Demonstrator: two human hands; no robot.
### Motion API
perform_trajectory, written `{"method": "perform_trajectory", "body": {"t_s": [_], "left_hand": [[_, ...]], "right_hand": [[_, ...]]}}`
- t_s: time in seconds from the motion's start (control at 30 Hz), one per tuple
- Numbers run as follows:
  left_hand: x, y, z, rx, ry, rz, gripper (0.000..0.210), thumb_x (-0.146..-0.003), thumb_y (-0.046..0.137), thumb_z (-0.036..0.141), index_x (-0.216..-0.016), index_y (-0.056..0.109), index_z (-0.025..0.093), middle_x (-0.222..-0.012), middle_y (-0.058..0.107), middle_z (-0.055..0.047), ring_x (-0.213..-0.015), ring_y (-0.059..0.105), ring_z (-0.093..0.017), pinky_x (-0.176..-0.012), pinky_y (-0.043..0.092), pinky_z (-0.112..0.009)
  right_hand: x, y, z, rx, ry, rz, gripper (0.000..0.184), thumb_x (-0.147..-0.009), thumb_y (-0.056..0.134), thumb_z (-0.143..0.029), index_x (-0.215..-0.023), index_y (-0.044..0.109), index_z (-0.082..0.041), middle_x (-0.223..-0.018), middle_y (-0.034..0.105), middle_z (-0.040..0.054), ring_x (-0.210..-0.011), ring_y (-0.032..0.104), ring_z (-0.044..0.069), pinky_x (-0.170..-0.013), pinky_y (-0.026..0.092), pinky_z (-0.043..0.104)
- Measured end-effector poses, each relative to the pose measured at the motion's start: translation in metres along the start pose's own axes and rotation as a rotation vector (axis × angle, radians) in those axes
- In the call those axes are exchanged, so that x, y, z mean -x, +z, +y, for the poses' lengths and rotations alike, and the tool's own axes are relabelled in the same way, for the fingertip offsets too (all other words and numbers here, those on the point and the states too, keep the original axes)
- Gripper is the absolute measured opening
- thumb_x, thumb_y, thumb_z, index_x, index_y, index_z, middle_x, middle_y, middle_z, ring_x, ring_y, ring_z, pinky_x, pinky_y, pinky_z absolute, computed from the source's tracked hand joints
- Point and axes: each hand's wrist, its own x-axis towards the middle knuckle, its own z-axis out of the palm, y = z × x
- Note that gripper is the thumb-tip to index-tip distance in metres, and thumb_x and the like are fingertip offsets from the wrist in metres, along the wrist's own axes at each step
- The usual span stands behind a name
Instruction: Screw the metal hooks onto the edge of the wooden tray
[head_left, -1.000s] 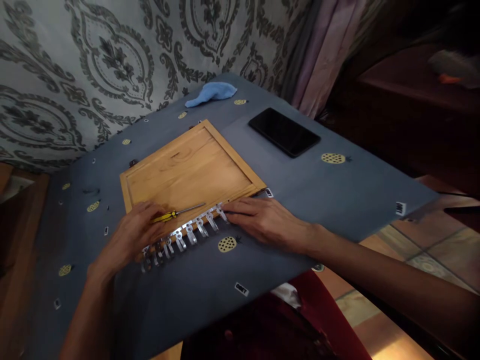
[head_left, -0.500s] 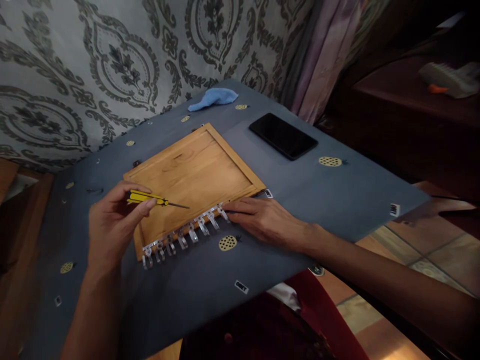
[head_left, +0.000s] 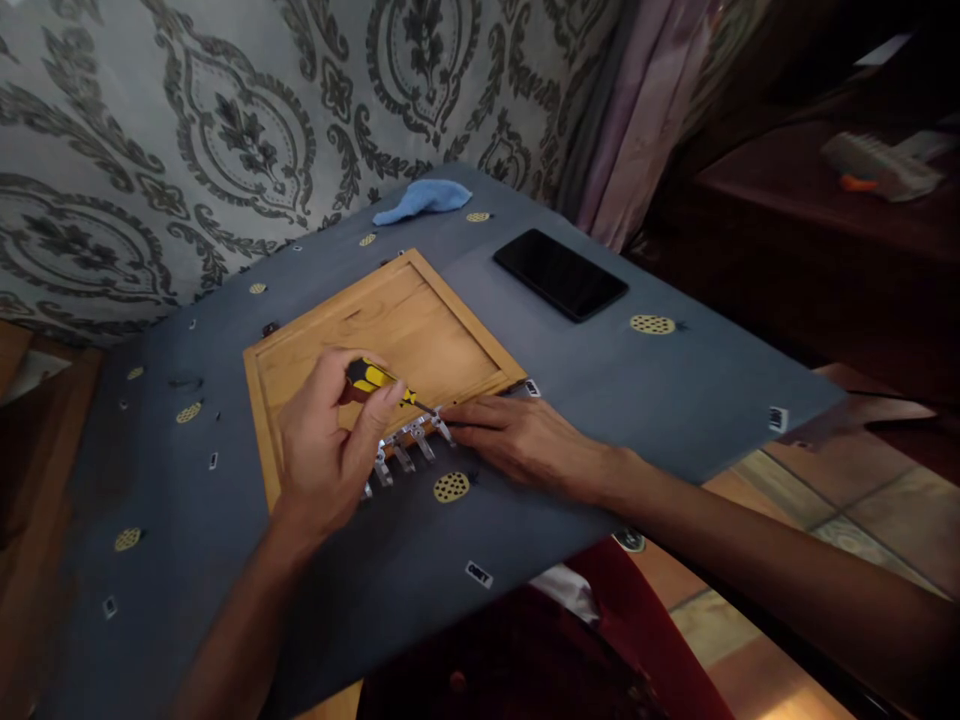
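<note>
My left hand (head_left: 330,430) is closed around a yellow-and-black screwdriver (head_left: 379,380). The screwdriver's shaft points right and down, its tip at the right end of a metal hook rail (head_left: 405,436). That rail, with several clear-looking hooks, runs along the near edge of a framed wooden board (head_left: 390,315) lying flat on the table. At the rail's right end, the fingers of my right hand (head_left: 525,440) are pressed together against it and the board's edge. My left hand hides the rail's left part.
On the blue-grey tablecloth (head_left: 570,400) with pineapple prints, a black phone (head_left: 560,274) lies right of the board. A light blue cloth (head_left: 424,200) rests at the far corner by the patterned wall. A dark hook-like piece (head_left: 185,383) sits left of the board.
My left hand has moved right with the screwdriver, bringing its tip from above the board to the rail's right end. My right hand stays at that end.
</note>
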Motion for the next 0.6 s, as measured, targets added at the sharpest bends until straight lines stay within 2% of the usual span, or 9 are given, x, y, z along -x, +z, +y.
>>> {"method": "perform_trajectory", "body": {"t_s": [0.17, 0.6], "left_hand": [[0.0018, 0.0004, -0.0046, -0.070, 0.032, 0.009, 0.012, -0.097, 0.059, 0.031, -0.105, 0.061, 0.022, -0.092, 0.065, 0.001, -0.077, 0.064, -0.010, -0.071, 0.057, -0.025], [-0.0005, 0.0045, -0.0031, -0.060, 0.082, -0.008, 0.010, -0.097, 0.058, 0.028, -0.102, 0.060, 0.020, -0.090, 0.065, 0.000, -0.076, 0.064, -0.010, -0.069, 0.056, -0.023]], "right_hand": [[0.0002, 0.0010, 0.0000, -0.021, 0.008, -0.009, 0.031, -0.095, 0.047, -0.007, -0.118, 0.068, -0.013, -0.129, 0.069, 0.0103, -0.107, 0.071, 0.024, -0.086, 0.062, 0.039], [0.0015, 0.0019, 0.0010, -0.018, 0.014, -0.010, 0.031, -0.096, 0.045, -0.007, -0.116, 0.068, -0.014, -0.130, 0.068, 0.0104, -0.108, 0.070, 0.022, -0.086, 0.062, 0.038]]}}
